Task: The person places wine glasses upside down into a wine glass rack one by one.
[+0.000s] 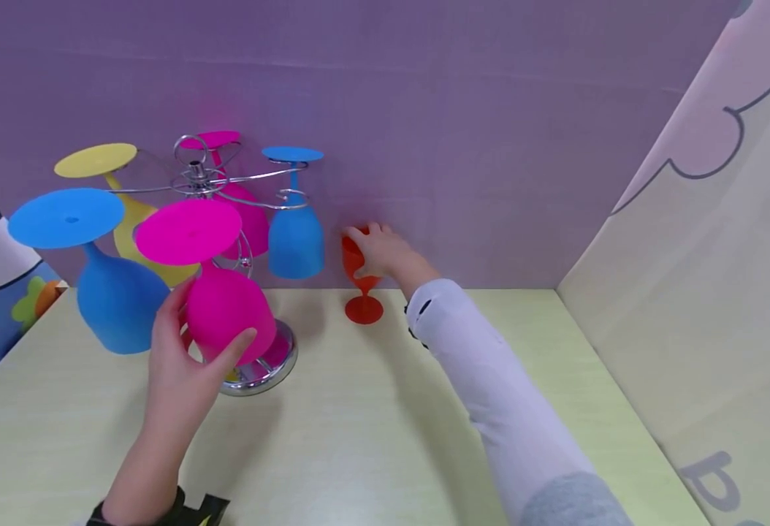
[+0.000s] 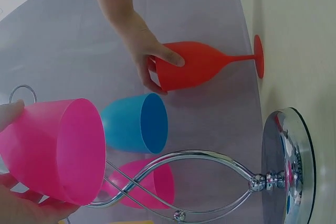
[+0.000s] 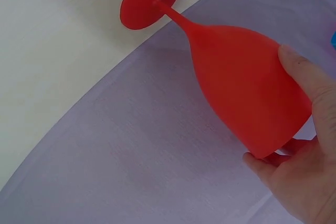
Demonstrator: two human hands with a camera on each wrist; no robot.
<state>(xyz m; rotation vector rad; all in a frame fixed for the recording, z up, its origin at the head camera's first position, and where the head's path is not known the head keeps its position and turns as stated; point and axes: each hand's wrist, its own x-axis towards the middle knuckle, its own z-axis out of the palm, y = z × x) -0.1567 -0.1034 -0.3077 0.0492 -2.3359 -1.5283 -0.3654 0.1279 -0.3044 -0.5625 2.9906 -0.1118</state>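
Note:
My right hand (image 1: 388,254) grips a red plastic goblet (image 3: 239,80) by its bowl, thumb on one side and fingers at the rim. The goblet is upright with its foot down at the back of the table; whether the foot touches the tabletop is hard to tell. At the left, my left hand (image 1: 181,372) holds the bowl of a pink goblet (image 1: 230,310) from below. That goblet is upside down at the front of a chrome glass rack (image 2: 189,156), its foot uppermost. The rack's round base (image 1: 263,381) stands on the table.
Other goblets hang upside down around the rack: a blue one (image 1: 122,299) at front left, a yellow one (image 1: 135,226) behind it, a second pink one (image 1: 250,219) at the back and another blue one (image 1: 296,241) at the right. A purple backdrop (image 1: 457,146) rises behind the table (image 1: 359,424).

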